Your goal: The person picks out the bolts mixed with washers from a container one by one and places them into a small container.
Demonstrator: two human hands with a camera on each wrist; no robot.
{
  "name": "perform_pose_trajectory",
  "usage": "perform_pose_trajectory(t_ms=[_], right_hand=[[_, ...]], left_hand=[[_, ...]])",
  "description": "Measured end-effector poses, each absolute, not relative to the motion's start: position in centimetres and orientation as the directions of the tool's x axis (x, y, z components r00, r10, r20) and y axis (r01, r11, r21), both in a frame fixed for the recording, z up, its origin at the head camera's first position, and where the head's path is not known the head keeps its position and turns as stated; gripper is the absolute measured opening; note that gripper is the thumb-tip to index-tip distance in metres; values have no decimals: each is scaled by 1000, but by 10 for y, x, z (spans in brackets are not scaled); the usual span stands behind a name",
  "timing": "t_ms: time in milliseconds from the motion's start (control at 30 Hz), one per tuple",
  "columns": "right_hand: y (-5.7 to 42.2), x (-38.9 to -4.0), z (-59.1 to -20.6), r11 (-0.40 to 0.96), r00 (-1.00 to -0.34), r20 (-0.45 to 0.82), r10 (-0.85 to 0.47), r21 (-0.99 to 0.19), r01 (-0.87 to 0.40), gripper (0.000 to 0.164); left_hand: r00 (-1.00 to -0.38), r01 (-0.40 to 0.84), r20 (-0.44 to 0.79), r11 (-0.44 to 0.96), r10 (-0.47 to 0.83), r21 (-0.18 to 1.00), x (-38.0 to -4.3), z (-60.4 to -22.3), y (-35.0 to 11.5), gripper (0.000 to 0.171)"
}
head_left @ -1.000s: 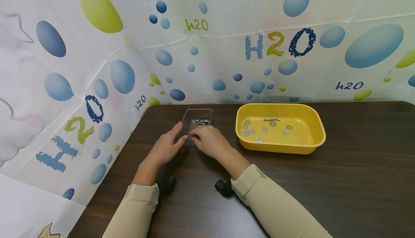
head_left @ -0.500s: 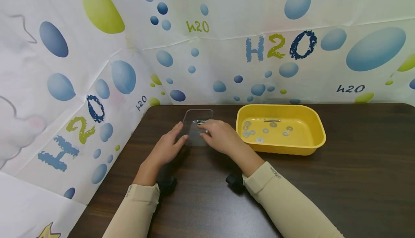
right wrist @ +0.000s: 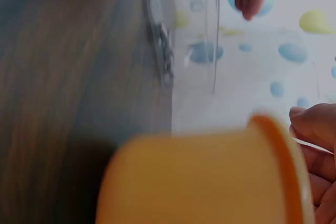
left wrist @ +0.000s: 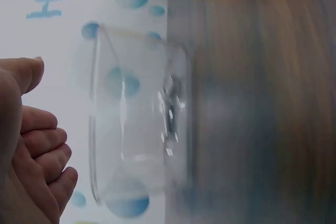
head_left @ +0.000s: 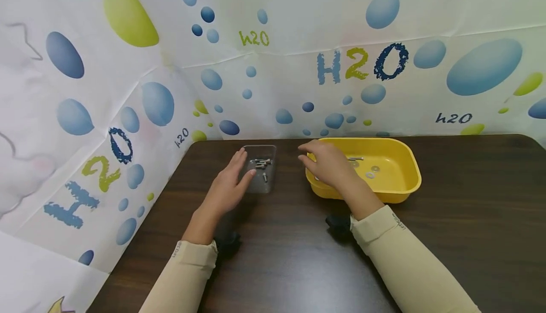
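My left hand (head_left: 227,186) is held beside the left side of a small clear plastic box (head_left: 258,188), fingers fairly straight and thumb apart. In the left wrist view its fingers (left wrist: 50,156) stand off from the box's rim, holding nothing. Several metal screws (head_left: 262,162) lie in the box, one of them nearer its front. Over the left rim of a yellow tub (head_left: 398,173) hovers my right hand (head_left: 330,165), fingers loosely bent and nothing visible between them. Flat washers (head_left: 370,175) and a long screw (head_left: 356,158) show on the tub's floor; the hand hides its left part.
Both containers stand near the back of a dark wooden table (head_left: 290,256), with a gap between them. A white sheet printed with blue and green drops (head_left: 294,80) rises behind and along the left side. Black wrist cameras (head_left: 339,224) sit under both forearms.
My right hand has left the clear box and moved right to the yellow tub's left rim. A screw now shows at the box's front. The left hand has drawn slightly away from the box.
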State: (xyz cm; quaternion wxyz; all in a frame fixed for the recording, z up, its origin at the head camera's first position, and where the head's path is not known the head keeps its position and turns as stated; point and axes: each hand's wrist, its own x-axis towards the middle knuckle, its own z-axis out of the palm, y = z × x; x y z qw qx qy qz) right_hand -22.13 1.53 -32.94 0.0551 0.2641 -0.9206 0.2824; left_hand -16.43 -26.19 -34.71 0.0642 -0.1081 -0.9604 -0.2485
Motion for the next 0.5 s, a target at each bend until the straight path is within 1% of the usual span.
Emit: perform_pose_trajectory(t_ms=[300,500], right_hand=[[61,-233,-331,734,-900,221,-375,-522,-434,37],[84,-241,-331,771,-934,162,-318,-529,-354,38]], left_hand=[[-955,295,169,840,243,455,-167,-341,-217,68],[-944,329,151,820,293,468,-170,-339,-183,68]])
